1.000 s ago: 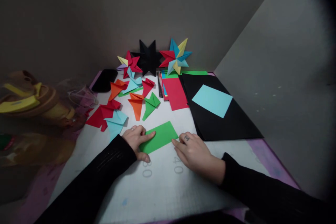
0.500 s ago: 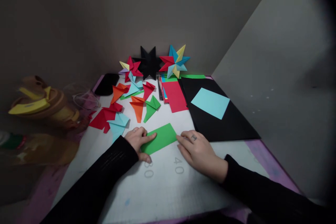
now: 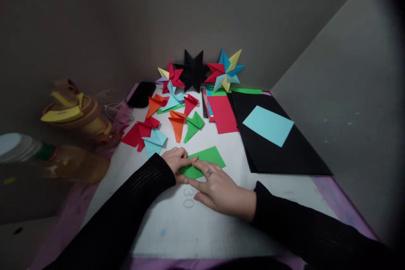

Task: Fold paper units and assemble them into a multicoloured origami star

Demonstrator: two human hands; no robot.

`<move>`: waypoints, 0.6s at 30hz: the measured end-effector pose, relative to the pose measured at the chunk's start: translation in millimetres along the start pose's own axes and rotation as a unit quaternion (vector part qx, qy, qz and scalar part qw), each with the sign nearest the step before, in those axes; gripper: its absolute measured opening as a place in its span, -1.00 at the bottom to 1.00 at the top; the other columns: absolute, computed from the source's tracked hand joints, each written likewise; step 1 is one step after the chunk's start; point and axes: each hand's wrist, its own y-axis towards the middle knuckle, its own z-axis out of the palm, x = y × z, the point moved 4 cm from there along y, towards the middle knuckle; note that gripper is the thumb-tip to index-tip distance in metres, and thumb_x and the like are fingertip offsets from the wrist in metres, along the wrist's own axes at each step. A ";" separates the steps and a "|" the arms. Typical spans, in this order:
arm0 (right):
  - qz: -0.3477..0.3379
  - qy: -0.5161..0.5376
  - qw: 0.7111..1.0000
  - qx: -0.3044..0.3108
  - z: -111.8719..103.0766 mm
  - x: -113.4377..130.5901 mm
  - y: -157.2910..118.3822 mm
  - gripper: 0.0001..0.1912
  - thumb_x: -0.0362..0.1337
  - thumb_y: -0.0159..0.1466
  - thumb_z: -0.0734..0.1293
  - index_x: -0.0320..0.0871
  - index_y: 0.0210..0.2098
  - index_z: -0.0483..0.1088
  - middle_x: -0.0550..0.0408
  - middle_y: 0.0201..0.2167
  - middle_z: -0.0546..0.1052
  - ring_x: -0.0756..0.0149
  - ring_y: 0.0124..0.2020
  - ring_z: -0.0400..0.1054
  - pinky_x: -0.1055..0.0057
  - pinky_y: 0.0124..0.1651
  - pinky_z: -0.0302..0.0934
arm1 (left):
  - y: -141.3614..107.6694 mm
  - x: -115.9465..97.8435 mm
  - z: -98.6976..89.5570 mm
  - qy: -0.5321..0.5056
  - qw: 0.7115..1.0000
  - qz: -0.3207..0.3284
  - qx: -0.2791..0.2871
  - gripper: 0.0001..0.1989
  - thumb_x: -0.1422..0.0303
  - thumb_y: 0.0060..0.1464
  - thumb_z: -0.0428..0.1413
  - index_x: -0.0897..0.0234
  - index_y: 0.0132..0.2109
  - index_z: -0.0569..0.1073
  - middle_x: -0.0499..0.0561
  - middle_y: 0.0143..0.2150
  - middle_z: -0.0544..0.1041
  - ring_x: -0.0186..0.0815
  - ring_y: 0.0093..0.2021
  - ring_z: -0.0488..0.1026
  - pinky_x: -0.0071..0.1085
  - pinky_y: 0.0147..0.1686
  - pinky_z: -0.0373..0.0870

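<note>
A green paper rectangle [image 3: 211, 157] lies flat on the white mat [image 3: 190, 236] in front of me. My left hand [image 3: 179, 163] presses on its left end, thumb and index finger spread apart. Over its front part rests my right hand [image 3: 218, 187], fingers stretched out and tips beside the left index finger and thumb. Just beyond are folded paper pieces: a green one [image 3: 194, 125], an orange one [image 3: 177, 124], a light blue one [image 3: 155, 141] and a red one [image 3: 137, 133].
Black sheets [image 3: 278, 152] bearing a light blue sheet [image 3: 268, 125] lie right, beside red paper [image 3: 223, 114]. Paper stars, one black [image 3: 194, 71], one multicoloured [image 3: 225, 71], lean on the back wall. A bottle [image 3: 76, 162], a pot-like container [image 3: 79, 114] and a phone [image 3: 141, 94] are left.
My right hand has slid left along the green paper, from its right corner to beside my left hand. The left hand stays on the paper. The whole view has shifted slightly.
</note>
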 end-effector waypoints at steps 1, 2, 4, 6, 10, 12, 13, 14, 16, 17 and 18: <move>0.002 0.001 1.000 -0.002 1.6 1.3 1.1 -0.58 -0.10 0.23 0.28 -0.02 0.06 0.33 -0.21 0.21 0.12 -0.11 0.19 0.01 -0.02 0.10 0.03 | 0.0 0.4 -0.2 -0.001 1.000 -0.001 0.003 -0.23 -0.10 -0.14 0.11 0.05 0.21 0.23 0.05 -0.21 0.28 -0.20 -0.26 0.24 -0.32 -0.31 0.22; 0.003 0.000 1.000 -0.003 3.2 1.9 1.2 -0.58 -0.09 0.23 0.28 0.00 0.07 0.33 -0.20 0.21 0.12 -0.11 0.20 0.00 -0.02 0.11 0.02 | 0.1 0.7 -0.3 0.000 1.000 -0.005 0.005 -0.20 -0.11 -0.18 0.13 0.04 0.21 0.23 0.04 -0.20 0.27 -0.20 -0.25 0.24 -0.33 -0.31 0.22; 0.004 -0.005 1.000 -0.006 5.8 1.4 -1.2 -0.57 -0.08 0.23 0.28 0.03 0.09 0.31 -0.18 0.22 0.11 -0.10 0.21 -0.01 -0.03 0.13 -0.01 | 0.6 0.9 -0.1 0.006 1.000 -0.013 0.008 -0.16 -0.12 -0.23 0.15 0.01 0.21 0.22 0.03 -0.20 0.27 -0.21 -0.25 0.24 -0.33 -0.30 0.22; 0.011 -0.014 1.000 -0.007 7.3 -1.6 -6.0 -0.55 -0.08 0.24 0.27 0.04 0.11 0.28 -0.16 0.25 0.09 -0.09 0.22 -0.02 -0.04 0.14 -0.02 | 1.0 0.9 0.8 0.011 1.000 -0.018 0.011 -0.12 -0.13 -0.28 0.18 0.01 0.22 0.21 0.02 -0.20 0.27 -0.21 -0.25 0.24 -0.33 -0.30 0.23; 0.048 -0.041 0.998 -0.022 5.8 -14.6 -19.6 -0.61 -0.11 0.27 0.23 0.01 0.08 0.33 -0.11 0.21 0.21 -0.04 0.22 0.03 -0.02 0.13 0.02 | 0.5 1.3 2.4 0.014 1.000 -0.016 0.003 -0.13 -0.14 -0.26 0.16 0.02 0.22 0.20 0.02 -0.20 0.28 -0.22 -0.25 0.24 -0.34 -0.30 0.23; 0.069 -0.059 0.995 -0.034 3.1 -23.7 -27.7 -0.63 -0.15 0.28 0.22 -0.02 0.06 0.35 -0.08 0.20 0.25 -0.03 0.22 0.06 -0.01 0.12 0.05 | -0.2 1.8 2.8 0.022 1.000 -0.016 -0.004 -0.15 -0.16 -0.23 0.13 0.02 0.22 0.21 0.02 -0.20 0.28 -0.22 -0.27 0.24 -0.35 -0.32 0.22; 0.080 -0.067 0.994 -0.038 1.6 -28.4 -32.1 -0.64 -0.17 0.28 0.21 -0.03 0.05 0.36 -0.07 0.19 0.27 -0.03 0.22 0.07 -0.01 0.12 0.06 | -0.5 2.0 3.0 0.027 1.000 -0.015 -0.005 -0.14 -0.16 -0.24 0.13 0.03 0.22 0.21 0.02 -0.20 0.28 -0.22 -0.27 0.24 -0.35 -0.32 0.22; 0.087 -0.074 0.993 -0.040 0.3 -33.0 -36.4 -0.65 -0.19 0.28 0.21 -0.05 0.04 0.37 -0.05 0.18 0.29 -0.02 0.22 0.07 -0.01 0.11 0.07 | -0.9 2.2 3.4 0.031 0.999 -0.014 -0.005 -0.13 -0.15 -0.25 0.14 0.03 0.22 0.20 0.02 -0.20 0.28 -0.22 -0.27 0.24 -0.34 -0.33 0.22; 0.108 -0.088 0.989 -0.043 -2.5 -42.0 -44.7 -0.65 -0.22 0.27 0.20 -0.07 0.02 0.38 -0.03 0.17 0.30 -0.04 0.22 0.08 -0.04 0.10 0.09 | -1.8 2.8 4.1 0.034 0.999 -0.012 -0.006 -0.12 -0.13 -0.27 0.17 0.03 0.22 0.20 0.02 -0.20 0.29 -0.21 -0.27 0.24 -0.33 -0.32 0.23; 0.119 -0.095 0.987 -0.045 -4.0 -46.0 -48.4 -0.65 -0.23 0.27 0.20 -0.08 0.02 0.38 -0.03 0.17 0.30 -0.05 0.22 0.08 -0.05 0.09 0.10 | -2.5 3.1 4.5 0.033 0.999 -0.010 -0.008 -0.12 -0.12 -0.27 0.18 0.04 0.22 0.21 0.03 -0.20 0.29 -0.20 -0.26 0.25 -0.32 -0.32 0.23; 0.128 -0.100 0.985 -0.049 -5.6 -49.5 -51.4 -0.65 -0.25 0.27 0.19 -0.10 0.02 0.38 -0.04 0.17 0.29 -0.06 0.21 0.09 -0.06 0.09 0.10 | -3.3 3.6 5.1 0.031 0.999 -0.009 -0.010 -0.13 -0.10 -0.26 0.19 0.05 0.22 0.21 0.04 -0.19 0.29 -0.19 -0.25 0.25 -0.31 -0.31 0.24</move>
